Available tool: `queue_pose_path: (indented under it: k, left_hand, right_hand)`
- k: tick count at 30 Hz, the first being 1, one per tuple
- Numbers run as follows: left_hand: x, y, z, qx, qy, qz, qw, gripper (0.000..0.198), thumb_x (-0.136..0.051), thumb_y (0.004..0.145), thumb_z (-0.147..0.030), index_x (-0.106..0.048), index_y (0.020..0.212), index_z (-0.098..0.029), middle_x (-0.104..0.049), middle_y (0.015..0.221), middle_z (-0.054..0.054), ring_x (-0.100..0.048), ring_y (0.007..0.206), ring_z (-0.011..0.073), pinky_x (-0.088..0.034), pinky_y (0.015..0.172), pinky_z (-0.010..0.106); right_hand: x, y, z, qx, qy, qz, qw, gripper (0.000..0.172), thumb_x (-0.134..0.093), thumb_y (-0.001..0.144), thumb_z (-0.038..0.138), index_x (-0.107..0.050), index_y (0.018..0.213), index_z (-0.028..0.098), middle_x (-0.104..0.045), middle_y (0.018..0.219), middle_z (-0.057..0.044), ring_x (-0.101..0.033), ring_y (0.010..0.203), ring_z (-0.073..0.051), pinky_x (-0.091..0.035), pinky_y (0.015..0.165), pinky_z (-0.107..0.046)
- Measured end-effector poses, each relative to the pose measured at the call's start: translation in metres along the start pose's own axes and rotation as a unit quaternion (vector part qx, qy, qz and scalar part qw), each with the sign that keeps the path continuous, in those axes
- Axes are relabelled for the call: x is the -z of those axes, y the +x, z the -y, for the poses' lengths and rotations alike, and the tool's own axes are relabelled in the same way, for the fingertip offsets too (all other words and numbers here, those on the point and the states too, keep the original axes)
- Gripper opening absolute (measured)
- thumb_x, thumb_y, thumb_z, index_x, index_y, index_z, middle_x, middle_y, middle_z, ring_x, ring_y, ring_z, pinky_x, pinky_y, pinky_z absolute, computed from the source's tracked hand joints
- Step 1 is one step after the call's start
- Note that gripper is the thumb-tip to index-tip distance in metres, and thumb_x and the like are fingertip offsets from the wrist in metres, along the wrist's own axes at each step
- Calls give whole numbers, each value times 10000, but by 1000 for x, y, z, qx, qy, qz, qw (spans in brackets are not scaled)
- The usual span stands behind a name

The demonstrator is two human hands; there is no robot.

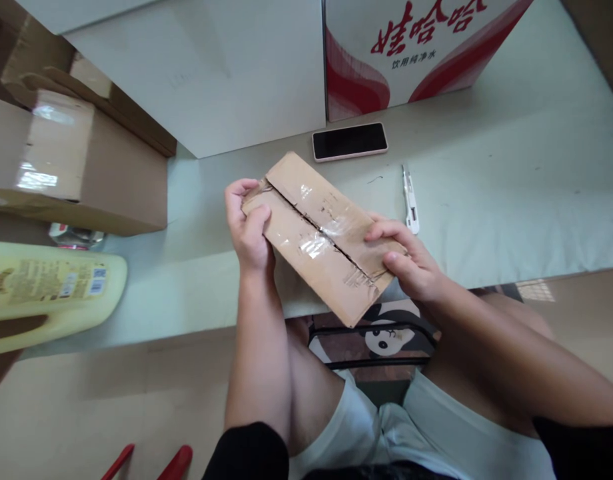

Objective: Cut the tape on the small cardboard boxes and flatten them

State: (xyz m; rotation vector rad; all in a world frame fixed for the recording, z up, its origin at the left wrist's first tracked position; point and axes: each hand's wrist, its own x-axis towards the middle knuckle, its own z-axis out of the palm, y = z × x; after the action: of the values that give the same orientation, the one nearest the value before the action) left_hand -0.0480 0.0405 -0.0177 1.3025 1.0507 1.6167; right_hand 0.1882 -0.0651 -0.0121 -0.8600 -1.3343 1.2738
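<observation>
A brown cardboard box (pixel 306 247) is held tilted over the front edge of the table. A dark slit runs along the middle of its taped top, between the two flaps. My left hand (pixel 251 223) grips the far left end, thumb on top and fingers round the edge. At the near right end, my right hand (pixel 406 257) grips the box with thumb and forefinger on its top. Just beyond my right hand lies a white utility knife (pixel 409 200) with its blade end pointing away. A phone (pixel 350 142) with a dark screen lies behind the box.
A large white box (pixel 211 73) and a red and white printed carton (pixel 416 60) stand at the back of the table (pixel 511 200). On the left are taped cardboard boxes (pixel 121 167) and a yellow bottle (pixel 56 287). A panda-print item (pixel 386 337) is below the table edge.
</observation>
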Motion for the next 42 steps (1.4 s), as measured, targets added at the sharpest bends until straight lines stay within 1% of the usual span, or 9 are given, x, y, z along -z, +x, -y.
queue_pose_path:
  k: [7,16,23,26,29,31,34,37,42]
  left_hand:
    - [-10,-2,-11,15,-46,-46,998,334,-694,624,-270,-605,941,-220,-619,831,12,-538,740,161,-393,686,294]
    - [-10,-4,-4,11,-84,-43,995,390,-667,814,-562,-619,987,-215,-636,946,45,-613,858,174,-488,806,319]
    - [-7,-4,-3,-6,-30,-49,998,390,-755,775,-515,-624,995,-222,-595,888,32,-553,748,155,-460,713,304]
    - [-2,-2,3,-2,1,-30,1000,419,-741,777,-544,-601,1023,-235,-576,918,32,-562,770,162,-474,729,311]
    - [2,-1,6,9,14,-22,1000,442,-717,789,-574,-577,1045,-242,-562,937,37,-574,804,174,-485,741,316]
    - [3,-1,6,13,21,-21,999,451,-707,795,-587,-568,1052,-243,-558,937,38,-574,811,179,-486,744,318]
    - [2,-2,4,19,26,-27,999,447,-714,789,-580,-582,1050,-242,-568,927,33,-558,779,168,-473,714,305]
    - [2,-1,2,21,17,-36,999,438,-742,763,-555,-599,1024,-235,-586,918,26,-530,732,145,-449,664,282]
    - [1,-1,2,17,-1,-35,999,435,-765,748,-531,-596,1006,-224,-586,915,28,-520,726,143,-432,662,281]
  right_hand:
    - [-2,0,2,-9,-5,-11,1000,256,-641,936,536,-653,1086,329,-559,1518,-15,-528,1425,-277,-402,1189,-518]
    - [3,1,-3,18,-15,11,1000,254,-626,946,520,-648,1118,335,-558,1510,-26,-529,1418,-268,-387,1190,-524]
    - [1,1,2,-7,-36,0,999,310,-625,927,566,-638,1077,295,-552,1518,-50,-534,1404,-276,-416,1168,-521]
    - [5,1,-4,22,-35,19,999,361,-573,937,600,-636,1175,336,-558,1514,-31,-555,1374,-269,-449,1142,-502]
    - [17,6,-8,33,-79,-53,995,447,-458,958,633,-601,1267,342,-642,1372,-55,-608,1268,-272,-499,1070,-489]
    - [28,12,-6,-19,-201,-145,969,400,-461,955,556,-625,1208,293,-676,1218,-89,-637,1142,-285,-527,989,-491]
    - [46,21,-2,-123,-450,-210,859,373,-552,873,444,-687,1136,216,-623,1188,-160,-597,1126,-349,-503,958,-543]
    - [58,26,-3,-199,-592,-171,762,471,-566,853,452,-700,1219,187,-579,1201,-207,-557,1173,-409,-472,957,-580]
    - [62,27,-7,-267,-639,-75,718,448,-502,900,446,-659,1248,212,-669,1039,-163,-619,891,-315,-476,707,-423]
